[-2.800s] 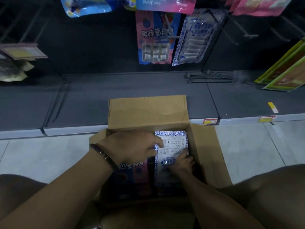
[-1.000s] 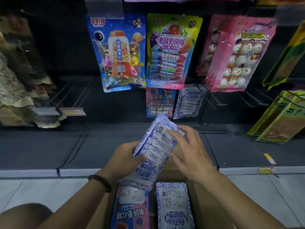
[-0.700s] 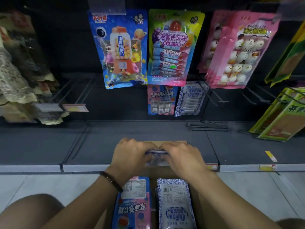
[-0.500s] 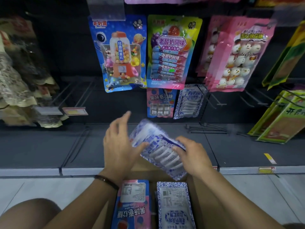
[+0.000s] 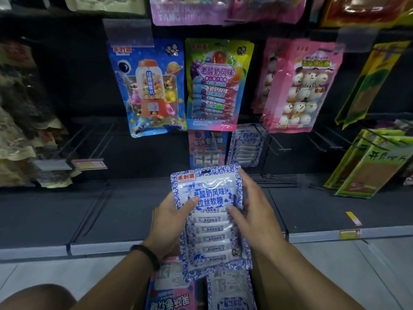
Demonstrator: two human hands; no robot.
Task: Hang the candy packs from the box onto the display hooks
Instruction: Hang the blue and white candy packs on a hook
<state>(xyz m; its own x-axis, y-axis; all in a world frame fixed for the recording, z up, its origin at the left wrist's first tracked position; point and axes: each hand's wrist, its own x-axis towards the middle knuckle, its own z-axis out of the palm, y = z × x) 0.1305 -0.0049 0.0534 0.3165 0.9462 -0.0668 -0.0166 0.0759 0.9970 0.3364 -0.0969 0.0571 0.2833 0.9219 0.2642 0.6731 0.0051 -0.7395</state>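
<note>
here, blue-and-white patterned plastic candy pack (image 5: 210, 222) upright, front showing, left hand (image 5: 172, 222) and right hand (image 5: 254, 218) grasping its side edges, matching packs hanging on rear hook (image 5: 247, 145)

A dark shelf (image 5: 138, 211) runs along the bottom of the display, with green packs (image 5: 366, 166) leaning on its right end. Pale floor tiles (image 5: 55, 274) lie below.
</note>
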